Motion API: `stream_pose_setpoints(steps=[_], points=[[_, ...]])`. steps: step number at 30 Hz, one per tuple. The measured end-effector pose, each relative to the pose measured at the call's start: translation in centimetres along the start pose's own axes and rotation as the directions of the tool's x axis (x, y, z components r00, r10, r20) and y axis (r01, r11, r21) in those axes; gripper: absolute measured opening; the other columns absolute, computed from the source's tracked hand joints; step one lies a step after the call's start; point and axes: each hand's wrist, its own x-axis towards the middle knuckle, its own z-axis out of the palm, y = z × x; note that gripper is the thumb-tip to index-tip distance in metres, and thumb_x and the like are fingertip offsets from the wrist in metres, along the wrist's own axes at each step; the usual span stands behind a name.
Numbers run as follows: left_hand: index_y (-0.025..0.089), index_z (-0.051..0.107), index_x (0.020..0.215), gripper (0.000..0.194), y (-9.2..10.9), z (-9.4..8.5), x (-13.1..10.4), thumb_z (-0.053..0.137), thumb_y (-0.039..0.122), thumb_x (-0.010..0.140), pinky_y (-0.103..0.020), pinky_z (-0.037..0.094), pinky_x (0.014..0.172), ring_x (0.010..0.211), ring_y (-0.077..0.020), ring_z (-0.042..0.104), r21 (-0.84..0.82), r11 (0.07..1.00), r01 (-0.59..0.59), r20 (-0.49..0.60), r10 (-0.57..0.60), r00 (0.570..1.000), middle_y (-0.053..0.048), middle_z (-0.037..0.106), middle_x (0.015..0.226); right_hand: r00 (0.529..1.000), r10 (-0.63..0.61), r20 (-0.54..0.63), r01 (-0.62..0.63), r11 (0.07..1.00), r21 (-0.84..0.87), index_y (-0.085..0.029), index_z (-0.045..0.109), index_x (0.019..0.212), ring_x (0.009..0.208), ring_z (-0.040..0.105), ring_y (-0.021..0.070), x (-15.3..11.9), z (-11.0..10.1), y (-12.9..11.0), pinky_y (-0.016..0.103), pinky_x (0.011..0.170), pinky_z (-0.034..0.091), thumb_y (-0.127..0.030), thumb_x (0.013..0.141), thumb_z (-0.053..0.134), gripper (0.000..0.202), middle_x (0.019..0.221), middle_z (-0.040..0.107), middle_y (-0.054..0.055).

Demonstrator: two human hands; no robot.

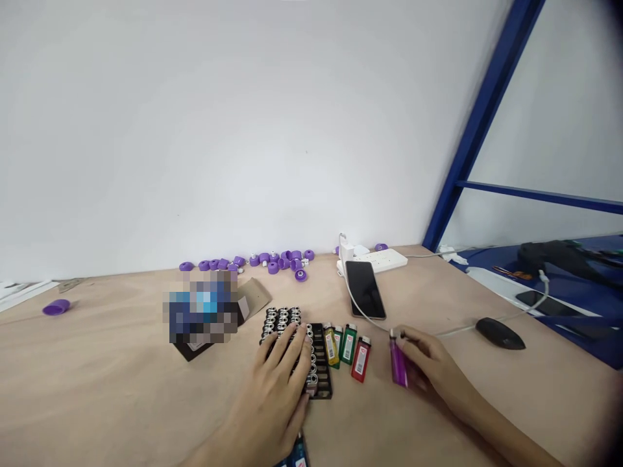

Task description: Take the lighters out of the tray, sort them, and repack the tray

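— Holding the purple lighter (398, 364) in the right hand (428, 366), is that how you read it?

— Yes. The fingers are curled around its body and its metal head sticks out past the fingertips, toward the wall. The lighter sits low, at or just above the table (97, 363); I cannot tell whether it touches.

— And the left hand (280, 383)?

— Flat and spread, fingers apart, palm down on the black tray (296, 350). It clamps nothing; it only presses. The tray is packed with lighters standing head-up, so only their metal tops show beyond the fingertips.

— What lies between the two hands?

— Three loose lighters side by side on the table: a yellow one (331, 346) just beside the tray, then a green one (348, 343), then a red one (361, 358) nearest the right hand. The purple one is apart from the red, a small gap between.

— Which step does this look like?

— My judgement: sorting lighters between tray and table, with the purple one the piece in hand, the left hand steadying the tray meanwhile.

— What would a next move call for?

— Keeping a firm pinch on that slim, smooth body and keeping it aligned with the others, without knocking the red one. The left hand should keep pressing so the tray doesn't slide.

— Anything past the hands?

— A phone (365, 288) on a cable beyond the loose lighters, purple caps (272, 261) along the wall, a blurred box (204, 314) beyond the left hand, a black mouse (500, 333) to the right.
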Motion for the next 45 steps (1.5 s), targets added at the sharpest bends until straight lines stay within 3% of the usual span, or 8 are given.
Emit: stream_pose_setpoints(steps=[4,9,13,21,25,29,36,45], points=[[0.007,0.035,0.148,0.063,-0.2,0.0,0.1,0.052,0.022,0.089,-0.048,0.028,0.113,0.141,-0.035,0.036,0.062,0.996,-0.057,-0.059,0.061,0.996,-0.016,0.041,0.154,0.973,-0.113,-0.201,0.123,0.992,0.041,-0.023,0.049,0.081,0.044,0.043,0.0133,2.2,1.8,-0.1,0.024,0.042,0.035,-0.055,0.089,0.048,0.033,0.055,0.044,-0.006],[0.007,0.038,0.146,0.061,-0.2,-0.3,0.1,0.053,0.023,0.089,-0.047,0.023,0.113,0.139,-0.0341,0.037,0.111,0.991,-0.072,-0.047,0.078,0.996,-0.015,0.044,0.153,0.934,-0.295,-0.202,0.278,0.955,-0.105,-0.024,0.047,0.071,0.053,0.044,0.0134,5.9,5.4,-1.7,0.026,0.054,0.036,-0.047,0.078,0.065,0.03,0.057,0.049,-0.004],[0.007,0.04,0.145,0.059,-0.2,-0.5,0.2,0.052,0.023,0.09,-0.047,0.022,0.114,0.14,-0.0341,0.035,0.121,0.99,-0.072,-0.009,0.073,0.997,-0.015,0.041,0.155,0.934,-0.354,-0.053,0.341,0.925,-0.166,-0.024,0.034,0.059,0.053,0.037,0.0112,7.5,7.1,-3.4,0.025,0.052,0.03,-0.045,0.087,0.058,0.042,0.053,0.037,-0.007],[0.005,0.034,0.149,0.064,-0.4,-0.6,0.5,0.053,0.024,0.091,-0.046,0.02,0.114,0.142,-0.0339,0.031,0.135,0.986,-0.096,0.013,0.095,0.995,-0.016,0.037,0.157,0.89,-0.301,0.343,0.413,0.85,-0.326,-0.02,0.044,0.058,0.055,0.043,0.0101,8.4,8.0,-5.6,0.021,0.049,0.027,-0.028,0.082,0.065,0.032,0.053,0.048,-0.006],[0.004,0.034,0.148,0.064,-0.4,-0.5,0.4,0.053,0.026,0.091,-0.047,0.022,0.114,0.142,-0.0345,0.032,0.149,0.984,-0.102,0.007,0.102,0.995,-0.016,0.038,0.156,0.881,-0.219,0.42,0.414,0.788,-0.457,-0.019,0.053,0.06,0.049,0.044,0.0111,9.2,7.4,-6.5,0.023,0.046,0.024,-0.032,0.08,0.066,0.027,0.054,0.053,-0.003],[0.004,0.034,0.148,0.064,-0.3,-0.5,0.3,0.052,0.026,0.091,-0.048,0.025,0.113,0.141,-0.0351,0.033,0.151,0.983,-0.102,0.007,0.103,0.995,-0.016,0.038,0.156,0.862,-0.186,0.472,0.45,0.711,-0.541,-0.017,0.066,0.078,0.064,0.06,0.018,9.2,7.5,-7.9,0.024,0.05,0.029,-0.024,0.081,0.063,0.009,0.073,0.067,0.007],[0.006,0.039,0.146,0.061,-0.3,-0.4,0.2,0.054,0.026,0.09,-0.048,0.026,0.112,0.141,-0.0346,0.035,0.132,0.986,-0.097,0.007,0.097,0.995,-0.016,0.04,0.155,0.796,-0.121,0.594,0.527,0.622,-0.579,-0.011,0.07,0.097,0.084,0.069,0.0253,7.8,6.9,-9.4,0.026,0.057,0.037,-0.018,0.089,0.052,0.021,0.096,0.071,0.017],[0.006,0.037,0.147,0.063,-0.4,-0.6,0.3,0.053,0.027,0.091,-0.047,0.027,0.111,0.14,-0.0345,0.037,0.153,0.984,-0.095,0.007,0.095,0.995,-0.015,0.041,0.154,0.712,-0.123,0.691,0.593,0.632,-0.499,-0.015,0.07,0.097,0.064,0.063,0.0173,8.4,6.4,-9.8,0.023,0.049,0.035,-0.011,0.082,0.049,0.026,0.081,0.073,0.009]])
